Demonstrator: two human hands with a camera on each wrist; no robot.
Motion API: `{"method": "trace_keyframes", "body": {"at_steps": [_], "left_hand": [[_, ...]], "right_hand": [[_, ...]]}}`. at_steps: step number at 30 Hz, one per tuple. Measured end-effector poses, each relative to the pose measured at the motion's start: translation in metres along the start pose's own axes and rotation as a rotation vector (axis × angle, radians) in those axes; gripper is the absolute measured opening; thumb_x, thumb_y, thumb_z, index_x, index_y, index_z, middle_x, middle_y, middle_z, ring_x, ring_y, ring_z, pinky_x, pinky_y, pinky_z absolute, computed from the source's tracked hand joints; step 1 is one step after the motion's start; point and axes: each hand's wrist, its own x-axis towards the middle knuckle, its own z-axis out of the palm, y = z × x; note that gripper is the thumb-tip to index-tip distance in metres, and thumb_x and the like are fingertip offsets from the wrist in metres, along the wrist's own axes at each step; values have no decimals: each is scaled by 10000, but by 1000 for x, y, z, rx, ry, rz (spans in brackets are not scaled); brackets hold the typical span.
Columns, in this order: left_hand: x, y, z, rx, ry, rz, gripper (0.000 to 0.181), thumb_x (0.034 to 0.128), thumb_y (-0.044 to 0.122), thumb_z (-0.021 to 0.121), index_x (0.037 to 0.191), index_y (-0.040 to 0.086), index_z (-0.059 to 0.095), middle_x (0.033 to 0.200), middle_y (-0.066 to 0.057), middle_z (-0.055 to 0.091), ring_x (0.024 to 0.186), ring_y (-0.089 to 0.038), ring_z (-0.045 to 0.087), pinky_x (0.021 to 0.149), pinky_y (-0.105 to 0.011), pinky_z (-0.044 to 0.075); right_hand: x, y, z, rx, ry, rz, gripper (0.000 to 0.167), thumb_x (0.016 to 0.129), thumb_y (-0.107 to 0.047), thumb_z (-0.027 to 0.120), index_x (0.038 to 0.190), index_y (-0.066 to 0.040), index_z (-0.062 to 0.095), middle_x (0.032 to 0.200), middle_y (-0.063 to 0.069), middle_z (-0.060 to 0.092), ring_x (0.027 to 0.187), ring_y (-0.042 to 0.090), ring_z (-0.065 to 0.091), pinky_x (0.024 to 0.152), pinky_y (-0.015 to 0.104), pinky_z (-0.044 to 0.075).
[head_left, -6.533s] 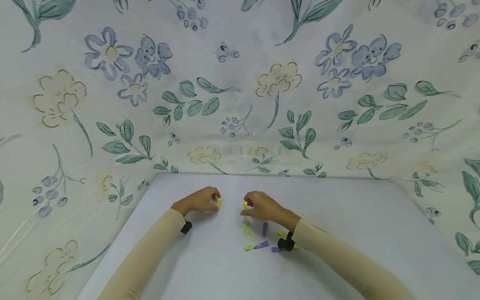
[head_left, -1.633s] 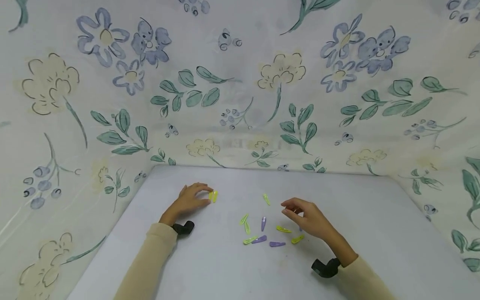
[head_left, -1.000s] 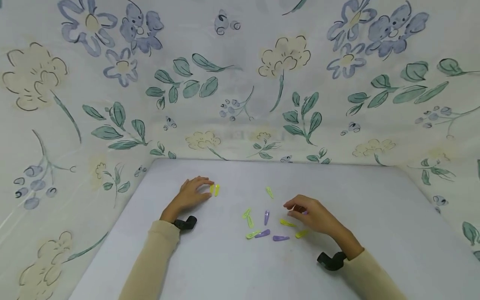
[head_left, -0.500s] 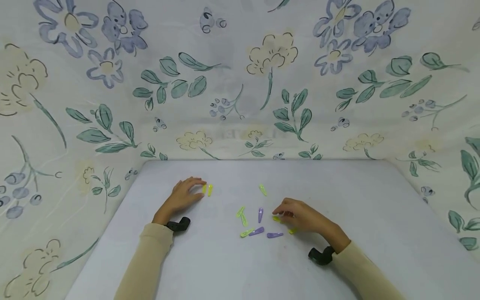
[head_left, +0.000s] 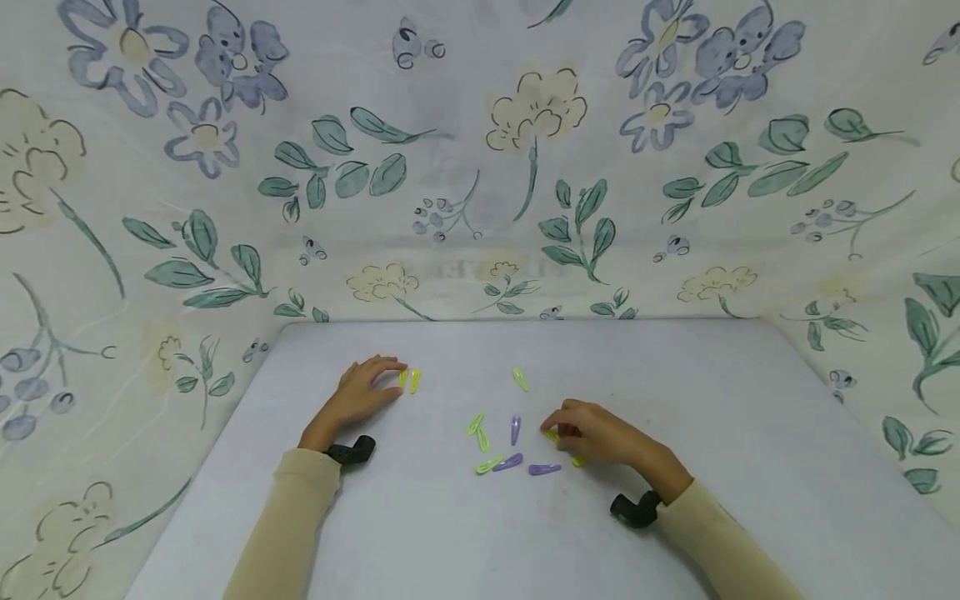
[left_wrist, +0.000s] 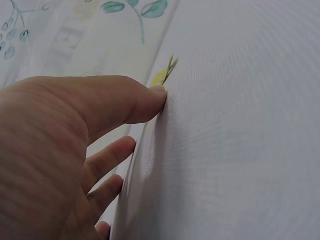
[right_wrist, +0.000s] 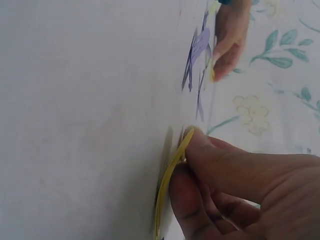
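Two yellow hair clips lie side by side at the back left; the outer one stands free. The left hand rests around the inner clip, thumb and index fingertips at its ends. In the left wrist view, the left hand's thumb tip is beside yellow clips, other fingers spread. The right hand pinches a yellow clip at the table. Another yellow clip is partly under that hand. The right wrist view has a yellow clip against the right hand, partly hiding the pinch.
On the white table, light green clips lie near purple clips. One purple clip is nearer the front, and a green clip lies farther back. Floral cloth rises behind the table.
Since the earliest frame, both hands released their yellow clips. The right hand moved right, then lowered over the yellow clip it now pinches. The left hand stays by its two clips.
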Motion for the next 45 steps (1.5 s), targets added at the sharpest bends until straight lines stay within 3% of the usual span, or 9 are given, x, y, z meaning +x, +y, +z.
{"method": "trace_keyframes", "body": {"at_steps": [4, 14, 22, 33, 45], "left_hand": [[0, 1, -1, 9, 1, -8, 428, 950, 278, 668, 1356, 166, 596, 1518, -152, 474, 1499, -438, 238, 1222, -627, -3], [-2, 4, -2, -1, 13, -4, 422, 945, 244, 670, 1351, 151, 599, 1506, -173, 483, 1494, -453, 234, 1217, -635, -4], [1, 5, -5, -14, 36, 1, 422, 933, 243, 680, 1339, 151, 610, 1497, -168, 496, 1490, -454, 245, 1220, -628, -8], [-2, 4, -1, -40, 18, 1, 422, 932, 244, 687, 1337, 150, 608, 1497, -171, 494, 1481, -434, 280, 1214, -638, -7], [-1, 3, 0, -19, 40, 23, 421, 928, 260, 682, 1326, 138, 614, 1481, -186, 507, 1471, -477, 268, 1203, -660, 12]], "right_hand": [[-2, -2, -5, 35, -31, 55, 272, 899, -98, 732, 1170, -72, 719, 980, -30, 641, 848, 75, 550, 732, 197, 509], [-7, 3, -12, 66, -100, 27, 410, 830, -90, 801, 1221, -53, 684, 960, -19, 614, 874, 87, 575, 781, 192, 541], [-2, 4, -15, 72, -94, 24, 458, 814, -97, 817, 1247, -56, 672, 955, -16, 598, 874, 103, 565, 778, 188, 536], [-4, 7, -10, 92, -103, 17, 511, 804, -138, 833, 1282, -76, 661, 935, -30, 564, 847, 81, 536, 756, 187, 526], [-4, 7, -10, 83, -94, 14, 442, 819, -145, 820, 1221, -42, 670, 942, -30, 567, 848, 79, 547, 759, 190, 525]]}}
